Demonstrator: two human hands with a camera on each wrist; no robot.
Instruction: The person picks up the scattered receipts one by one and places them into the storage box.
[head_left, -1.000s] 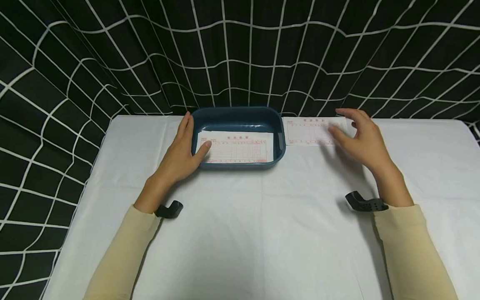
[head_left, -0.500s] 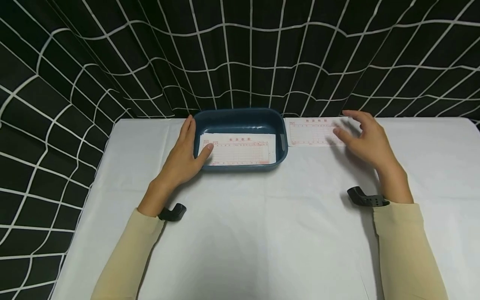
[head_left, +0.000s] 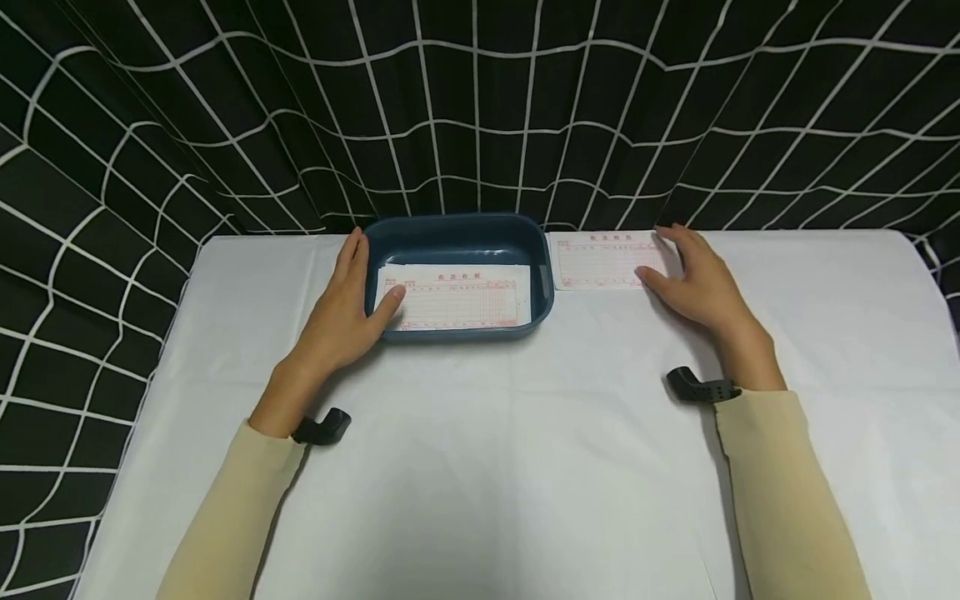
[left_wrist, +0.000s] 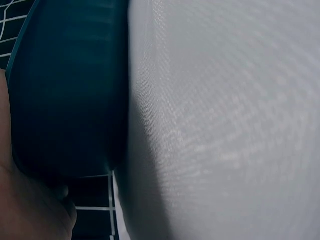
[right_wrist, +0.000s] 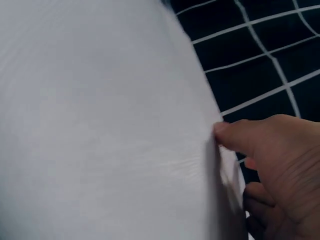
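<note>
A dark blue plastic basin (head_left: 457, 229) stands near the far edge of the table in the head view. White receipt slips (head_left: 453, 296) with red print lie inside it. My left hand (head_left: 337, 304) holds the basin's left end, thumb over the rim and fingers along the outer side; the left wrist view shows the basin's wall (left_wrist: 70, 90). Just right of the basin, another receipt slip (head_left: 600, 260) lies flat on the cloth. Over its right end is my right hand (head_left: 697, 283), thumb and forefinger spread apart, the thumb tip at the paper.
A white cloth (head_left: 480, 467) covers the table. Behind and to the left hangs a black curtain (head_left: 480, 108) with a white grid pattern, close to the table's far edge. A black wrist strap with a small camera (head_left: 697, 387) sits on each forearm.
My right hand has lowered towards the slip's right end, its thumb now at the paper. The left hand keeps its hold on the basin. The whole head view has shifted slightly.
</note>
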